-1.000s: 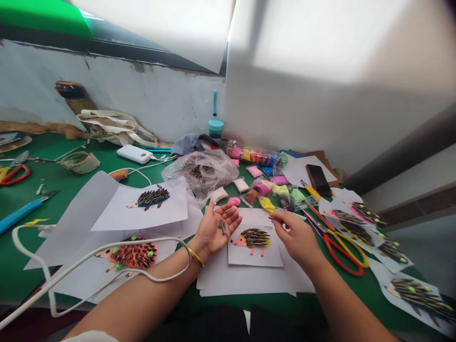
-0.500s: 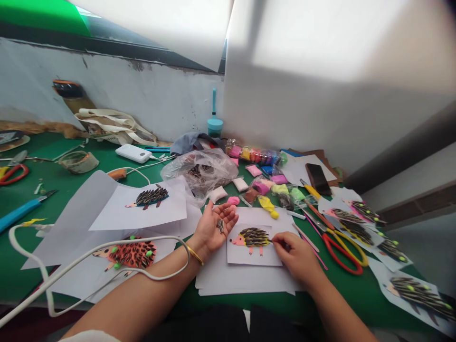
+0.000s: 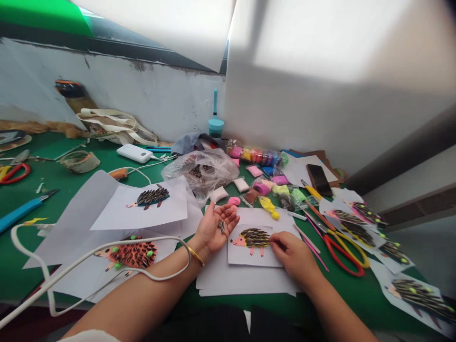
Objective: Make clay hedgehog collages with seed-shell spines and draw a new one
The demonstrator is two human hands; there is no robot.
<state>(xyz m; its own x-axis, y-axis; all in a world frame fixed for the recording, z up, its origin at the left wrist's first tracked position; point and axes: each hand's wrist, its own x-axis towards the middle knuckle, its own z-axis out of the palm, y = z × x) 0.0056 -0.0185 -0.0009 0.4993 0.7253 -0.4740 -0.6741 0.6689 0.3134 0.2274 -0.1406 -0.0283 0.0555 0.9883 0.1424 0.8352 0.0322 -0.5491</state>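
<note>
A pink and yellow hedgehog picture (image 3: 251, 240) covered in dark striped seeds lies on a small white card (image 3: 245, 260), on top of larger white sheets (image 3: 245, 282). Palm up at the card's left, my left hand (image 3: 215, 229) cups a few sunflower seeds (image 3: 222, 226), its fingers loosely curled. My right hand (image 3: 290, 251) is at the hedgehog's right end, thumb and forefinger pinched together against its rear edge. Whatever is between those fingertips is hidden.
A plastic bag of seeds (image 3: 199, 173) stands behind, beside several clay packets (image 3: 263, 186). Red and yellow scissors (image 3: 344, 251) and more hedgehog pictures (image 3: 359, 232) lie at right. A white cable (image 3: 117, 241) passes over my left forearm. A blue cutter (image 3: 21, 213) is far left.
My right fingertips have moved slightly left, in against the hedgehog's rear edge. The dark seed tip that showed there is now covered. My left hand keeps its pose.
</note>
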